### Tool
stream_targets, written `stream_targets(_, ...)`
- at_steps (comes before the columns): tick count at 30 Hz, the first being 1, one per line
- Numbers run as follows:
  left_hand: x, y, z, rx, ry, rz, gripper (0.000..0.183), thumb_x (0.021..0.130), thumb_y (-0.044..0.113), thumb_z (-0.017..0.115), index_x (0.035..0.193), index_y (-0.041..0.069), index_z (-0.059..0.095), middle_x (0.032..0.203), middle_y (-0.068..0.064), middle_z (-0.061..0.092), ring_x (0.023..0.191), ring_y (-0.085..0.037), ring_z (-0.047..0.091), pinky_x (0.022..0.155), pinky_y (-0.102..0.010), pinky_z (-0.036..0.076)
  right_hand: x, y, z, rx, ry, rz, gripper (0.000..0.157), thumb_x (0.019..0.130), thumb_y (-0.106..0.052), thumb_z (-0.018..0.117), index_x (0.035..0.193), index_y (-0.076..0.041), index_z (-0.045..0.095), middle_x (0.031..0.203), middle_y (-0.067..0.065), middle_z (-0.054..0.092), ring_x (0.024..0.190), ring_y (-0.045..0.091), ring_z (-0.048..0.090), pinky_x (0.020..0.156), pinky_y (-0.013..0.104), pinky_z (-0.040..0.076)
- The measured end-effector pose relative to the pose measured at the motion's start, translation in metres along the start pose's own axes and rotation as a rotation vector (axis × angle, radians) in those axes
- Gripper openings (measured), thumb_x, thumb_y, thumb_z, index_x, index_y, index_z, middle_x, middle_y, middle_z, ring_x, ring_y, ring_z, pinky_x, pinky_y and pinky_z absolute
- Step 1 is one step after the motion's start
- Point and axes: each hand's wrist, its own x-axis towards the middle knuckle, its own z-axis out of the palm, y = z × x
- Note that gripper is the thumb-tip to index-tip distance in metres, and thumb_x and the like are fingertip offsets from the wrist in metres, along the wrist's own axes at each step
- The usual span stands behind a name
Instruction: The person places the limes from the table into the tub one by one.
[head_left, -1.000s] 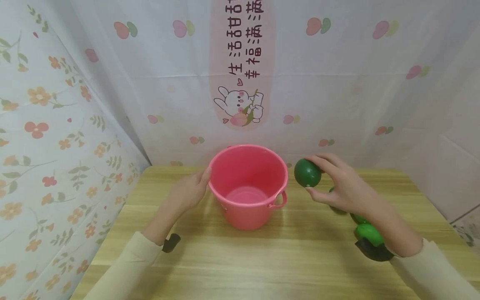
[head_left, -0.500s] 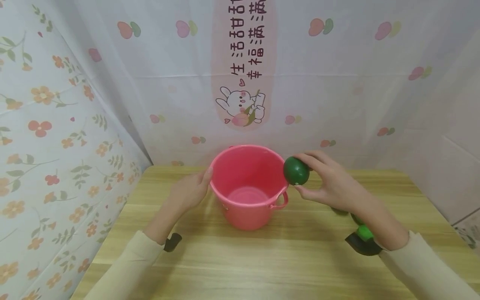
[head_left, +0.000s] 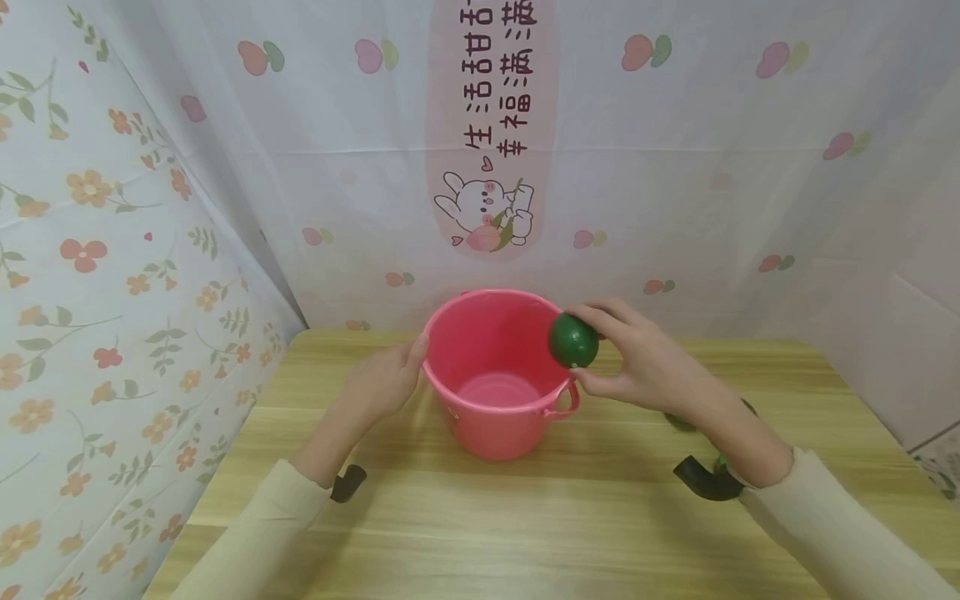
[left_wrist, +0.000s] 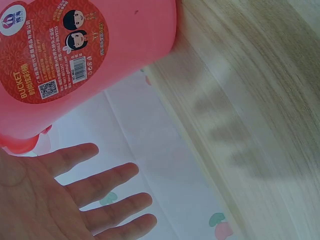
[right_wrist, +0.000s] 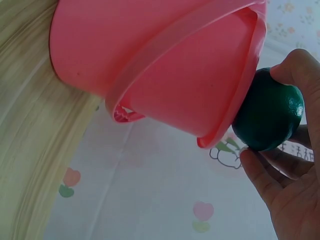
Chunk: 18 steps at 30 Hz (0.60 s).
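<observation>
The right hand (head_left: 652, 367) is holding a round dark green fruit (head_left: 573, 340) at the right edge of a pink bucket (head_left: 498, 437). The left hand (head_left: 382, 379) is spreading its fingers (left_wrist: 105, 181) wide, and its thumb is touching the bucket's left edge. The bucket is standing upright on the wooden desk (head_left: 480, 517). A bunny picture (head_left: 487, 212) is showing on the far cloth (head_left: 675, 183).
</observation>
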Motion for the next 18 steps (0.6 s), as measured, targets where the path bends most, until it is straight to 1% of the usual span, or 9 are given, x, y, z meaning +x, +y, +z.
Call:
stream_targets(5,0.000,0.000,-0.001,0.007,-0.004,0.002,0.073,0.094,0.062,0.007,0.137,0.021,0.049,0.127,-0.006,0.055,0.114,-0.030,0.052,0.087,-0.055,0.039,0.005,-0.003,0.003,0.012,-0.012,0.004,0.079,0.066,-0.028,0.084,0.135,-0.014,0.048,0.125,0.001,0.046,0.102,0.013,0.051,0.076,0.036,0.051)
stream_targets(8,0.000,0.000,0.000,0.009,-0.003,0.008,0.072,0.095,0.061,0.007,0.136,0.020,0.050,0.124,-0.006,0.057,0.112,-0.029,0.053,0.086,-0.054,0.040,0.008,-0.003,0.005,0.020,-0.024,0.013,0.080,0.066,-0.028,0.084,0.136,-0.016,0.047,0.125,0.001,0.046,0.103,0.013,0.050,0.076,0.036,0.051)
stream_targets(13,-0.001,0.001,-0.001,-0.002,-0.008,0.000,0.075,0.094,0.062,0.007,0.134,0.018,0.052,0.122,-0.006,0.058,0.110,-0.029,0.054,0.085,-0.053,0.041,0.012,-0.002,0.008,0.035,-0.057,0.015,0.080,0.069,-0.029,0.082,0.138,-0.017,0.044,0.125,-0.002,0.045,0.104,0.012,0.048,0.075,0.032,0.051)
stream_targets(18,-0.001,0.002,-0.001,0.003,-0.006,0.000,0.074,0.095,0.061,0.008,0.133,0.018,0.053,0.121,-0.007,0.059,0.109,-0.029,0.054,0.083,-0.053,0.042,0.014,-0.003,0.012,0.074,-0.085,0.015,0.079,0.072,-0.029,0.081,0.140,-0.019,0.042,0.123,-0.004,0.045,0.098,0.010,0.048,0.073,0.028,0.050)
